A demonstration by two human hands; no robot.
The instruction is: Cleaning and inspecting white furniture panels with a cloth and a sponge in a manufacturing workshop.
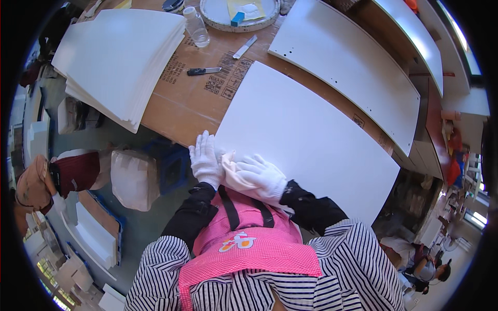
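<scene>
A large white panel [306, 129] lies on the cardboard-covered table in front of me. My left hand [206, 161], in a white knitted glove, rests with fingers stretched out at the panel's near left corner and holds nothing. Beside it, my right hand [263, 178], gloved the same way, presses a bunched cream cloth [236, 173] against the panel's near edge. Part of the cloth is hidden under the right glove.
At the left stands a stack of white panels [114, 57]. A black-handled knife [203, 71], a white-handled knife [245, 47], a clear bottle [196, 28] and a round tray [215, 20] lie beyond. Another drilled panel [347, 72] sits far right. Several people work nearby.
</scene>
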